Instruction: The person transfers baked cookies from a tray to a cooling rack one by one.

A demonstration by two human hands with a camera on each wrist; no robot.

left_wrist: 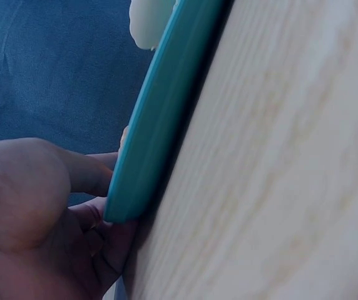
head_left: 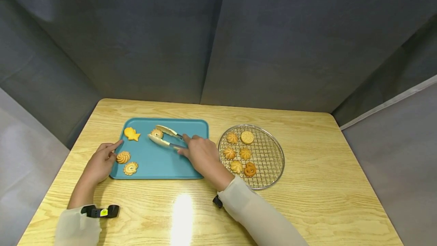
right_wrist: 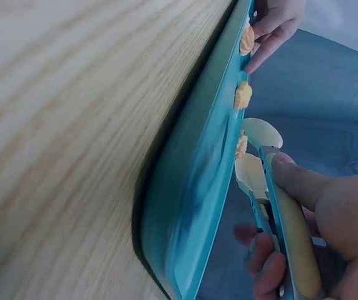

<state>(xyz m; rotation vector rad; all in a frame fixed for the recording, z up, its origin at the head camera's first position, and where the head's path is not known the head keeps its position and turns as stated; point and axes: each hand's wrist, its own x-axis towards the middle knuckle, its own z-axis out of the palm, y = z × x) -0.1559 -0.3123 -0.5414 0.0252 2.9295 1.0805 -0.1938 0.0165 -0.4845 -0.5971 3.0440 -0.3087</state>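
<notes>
My right hand holds a pair of tongs with cream-coloured tips. Over the blue tray, those tips stand on either side of a round cookie. At the tray's left edge, my left hand grips the rim between thumb and fingers, as the left wrist view shows. Near that hand, a fish-shaped cookie, a swirled cookie and a ring-shaped cookie lie on the tray.
To the tray's right sits a round wire rack bearing several cookies on its left half, among them a pale round biscuit and a brown pretzel-like one. Both stand on a wooden table. Grey curtains enclose the table's back and sides.
</notes>
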